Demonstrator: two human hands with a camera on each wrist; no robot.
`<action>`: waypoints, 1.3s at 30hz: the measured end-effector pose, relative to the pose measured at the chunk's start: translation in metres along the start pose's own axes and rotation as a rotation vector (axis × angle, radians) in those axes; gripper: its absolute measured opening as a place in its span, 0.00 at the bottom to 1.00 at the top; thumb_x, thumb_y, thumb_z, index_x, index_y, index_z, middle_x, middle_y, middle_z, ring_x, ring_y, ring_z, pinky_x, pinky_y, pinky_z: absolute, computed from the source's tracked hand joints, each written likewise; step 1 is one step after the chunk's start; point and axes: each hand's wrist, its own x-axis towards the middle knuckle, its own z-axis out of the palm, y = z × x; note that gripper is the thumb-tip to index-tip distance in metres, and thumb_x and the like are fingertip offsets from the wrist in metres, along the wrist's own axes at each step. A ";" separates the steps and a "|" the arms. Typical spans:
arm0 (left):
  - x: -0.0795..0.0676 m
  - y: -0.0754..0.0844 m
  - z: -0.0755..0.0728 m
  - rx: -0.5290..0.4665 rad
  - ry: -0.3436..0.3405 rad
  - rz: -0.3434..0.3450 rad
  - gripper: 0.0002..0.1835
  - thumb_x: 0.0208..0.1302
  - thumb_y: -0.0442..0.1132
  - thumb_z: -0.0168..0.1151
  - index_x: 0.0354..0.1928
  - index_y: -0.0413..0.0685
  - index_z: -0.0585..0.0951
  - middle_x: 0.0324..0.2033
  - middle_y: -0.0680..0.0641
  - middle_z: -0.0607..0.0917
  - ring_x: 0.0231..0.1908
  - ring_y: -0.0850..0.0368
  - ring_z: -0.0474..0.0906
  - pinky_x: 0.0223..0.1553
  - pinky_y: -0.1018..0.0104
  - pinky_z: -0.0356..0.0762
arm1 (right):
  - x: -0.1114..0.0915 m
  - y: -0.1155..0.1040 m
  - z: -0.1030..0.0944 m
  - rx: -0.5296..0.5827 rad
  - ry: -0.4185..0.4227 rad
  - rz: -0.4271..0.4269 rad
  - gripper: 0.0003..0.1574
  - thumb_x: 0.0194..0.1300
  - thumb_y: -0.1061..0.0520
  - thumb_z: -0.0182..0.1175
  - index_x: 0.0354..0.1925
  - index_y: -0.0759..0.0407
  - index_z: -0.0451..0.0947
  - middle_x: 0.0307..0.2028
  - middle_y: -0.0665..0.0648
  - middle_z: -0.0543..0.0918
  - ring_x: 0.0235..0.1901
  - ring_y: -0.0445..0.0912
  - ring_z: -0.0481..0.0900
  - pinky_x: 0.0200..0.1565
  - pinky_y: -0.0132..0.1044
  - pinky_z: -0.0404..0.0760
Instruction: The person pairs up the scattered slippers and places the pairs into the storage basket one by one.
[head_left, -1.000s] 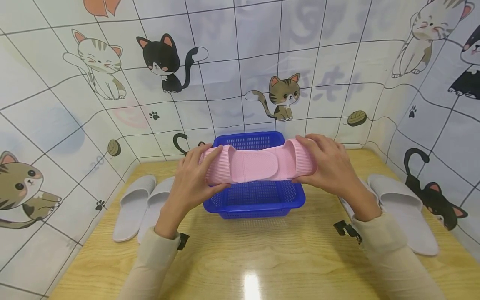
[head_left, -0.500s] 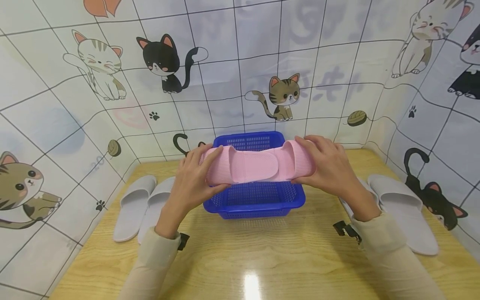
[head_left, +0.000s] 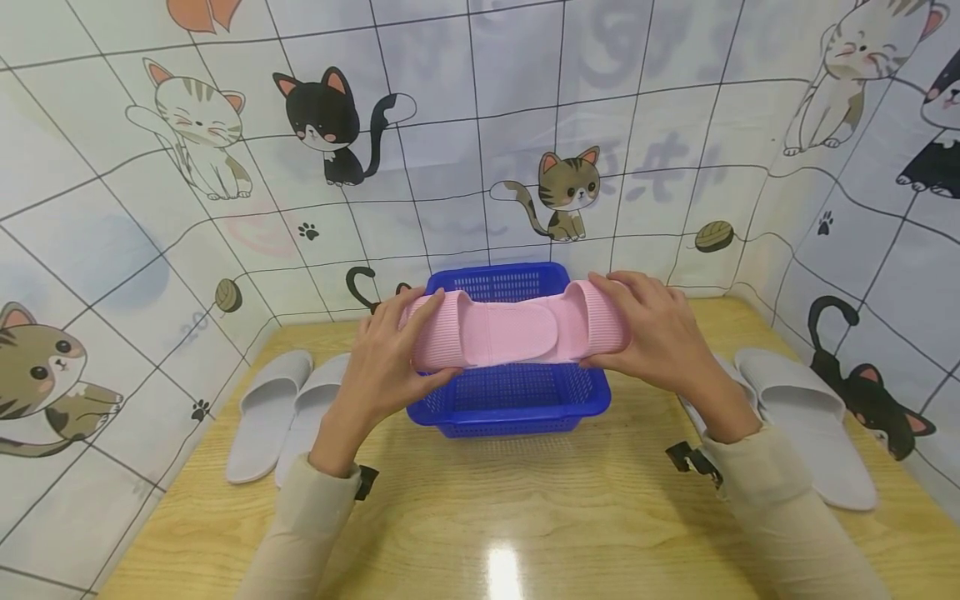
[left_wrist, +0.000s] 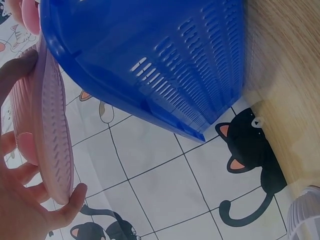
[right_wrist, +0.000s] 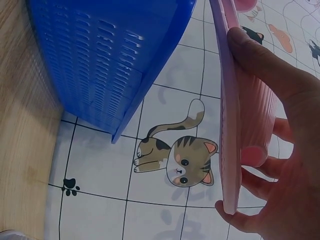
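Observation:
Two pink slippers overlap heel over heel, held level across the blue basket (head_left: 525, 419). My left hand (head_left: 382, 354) grips the ribbed toe end of the left slipper (head_left: 502, 332), thumb along the near edge and fingers over the far side. At the other end, my right hand (head_left: 660, 337) holds the right slipper (head_left: 609, 321) by its toe. The left slipper's rounded heel lies on top of the right one's insole. Both wrist views show the slippers edge-on, apart from the basket. In the head view the slippers hide part of the basket's inside.
A pair of grey slippers (head_left: 266, 417) lies on the wooden table (head_left: 450, 525) at the left. Another grey pair (head_left: 806, 417) is at the right, partly behind my right forearm. A wall covering (head_left: 450, 150) printed with cats rises close behind the basket and along both sides.
The right hand and its slipper shift very slightly to the left. Otherwise the hold on both pink slippers stays the same.

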 end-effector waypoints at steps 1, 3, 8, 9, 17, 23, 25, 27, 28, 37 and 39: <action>0.000 0.000 0.000 0.000 0.001 0.002 0.58 0.44 0.63 0.82 0.78 0.62 0.65 0.70 0.41 0.72 0.67 0.39 0.71 0.54 0.43 0.72 | 0.000 0.000 0.000 0.000 0.000 0.000 0.73 0.31 0.29 0.84 0.73 0.51 0.70 0.63 0.63 0.77 0.62 0.61 0.73 0.51 0.62 0.72; 0.000 0.000 0.000 0.002 0.001 0.004 0.57 0.44 0.62 0.82 0.78 0.62 0.65 0.70 0.41 0.73 0.65 0.40 0.72 0.53 0.44 0.72 | 0.000 0.000 0.000 0.000 -0.001 0.001 0.72 0.31 0.29 0.84 0.73 0.51 0.70 0.63 0.63 0.77 0.62 0.60 0.73 0.51 0.61 0.72; 0.000 0.001 0.001 0.002 0.005 0.004 0.57 0.44 0.62 0.82 0.77 0.61 0.65 0.69 0.40 0.74 0.63 0.40 0.75 0.52 0.45 0.72 | -0.001 0.000 0.000 -0.001 -0.006 0.004 0.72 0.31 0.29 0.84 0.73 0.50 0.70 0.63 0.63 0.77 0.62 0.60 0.73 0.51 0.60 0.71; 0.001 0.001 0.001 0.001 0.006 0.005 0.57 0.44 0.62 0.82 0.77 0.61 0.66 0.69 0.39 0.74 0.63 0.40 0.75 0.52 0.45 0.71 | -0.001 0.000 0.000 -0.001 -0.006 0.006 0.72 0.31 0.29 0.84 0.73 0.50 0.70 0.63 0.63 0.77 0.62 0.60 0.73 0.51 0.61 0.71; 0.001 0.001 0.001 -0.014 0.019 0.012 0.55 0.43 0.62 0.83 0.75 0.62 0.67 0.68 0.40 0.74 0.62 0.41 0.75 0.52 0.45 0.71 | 0.000 -0.002 -0.001 0.003 -0.006 0.005 0.72 0.31 0.30 0.85 0.73 0.50 0.70 0.63 0.63 0.77 0.62 0.60 0.73 0.51 0.60 0.71; 0.001 0.003 0.002 -0.023 0.024 0.018 0.55 0.42 0.61 0.84 0.74 0.62 0.68 0.68 0.41 0.74 0.62 0.42 0.75 0.52 0.46 0.71 | 0.000 -0.002 0.000 0.001 -0.016 0.011 0.72 0.31 0.28 0.84 0.72 0.50 0.70 0.62 0.63 0.77 0.61 0.60 0.73 0.51 0.61 0.72; 0.001 0.003 0.002 -0.021 0.021 0.018 0.54 0.43 0.61 0.83 0.74 0.62 0.68 0.68 0.41 0.74 0.62 0.42 0.75 0.52 0.46 0.72 | -0.001 -0.002 0.000 0.002 -0.017 0.011 0.72 0.31 0.29 0.84 0.72 0.50 0.70 0.62 0.63 0.77 0.61 0.60 0.74 0.51 0.61 0.72; 0.001 0.003 0.002 -0.020 0.018 0.017 0.54 0.43 0.62 0.83 0.74 0.62 0.68 0.68 0.41 0.74 0.62 0.42 0.75 0.52 0.45 0.72 | -0.001 -0.002 0.000 0.004 -0.018 0.009 0.71 0.31 0.29 0.84 0.72 0.50 0.70 0.62 0.63 0.77 0.61 0.60 0.74 0.51 0.62 0.72; 0.001 0.003 0.001 -0.023 0.017 0.017 0.54 0.43 0.61 0.83 0.74 0.62 0.68 0.68 0.41 0.74 0.62 0.42 0.75 0.52 0.45 0.72 | -0.001 -0.002 0.000 0.004 -0.020 0.009 0.71 0.31 0.29 0.84 0.72 0.50 0.70 0.62 0.63 0.77 0.62 0.60 0.73 0.51 0.62 0.72; 0.001 0.003 0.002 -0.024 0.016 0.014 0.55 0.42 0.60 0.85 0.74 0.61 0.69 0.67 0.40 0.74 0.62 0.42 0.74 0.53 0.44 0.72 | -0.001 -0.003 0.001 -0.002 -0.030 0.015 0.72 0.31 0.28 0.84 0.73 0.50 0.69 0.63 0.63 0.77 0.62 0.60 0.73 0.50 0.60 0.71; 0.001 0.004 0.001 -0.022 0.016 0.015 0.55 0.42 0.60 0.85 0.74 0.61 0.69 0.67 0.40 0.74 0.62 0.42 0.74 0.53 0.44 0.73 | -0.001 -0.004 0.001 -0.002 -0.030 0.015 0.72 0.31 0.28 0.84 0.73 0.50 0.69 0.63 0.63 0.77 0.62 0.60 0.73 0.51 0.60 0.71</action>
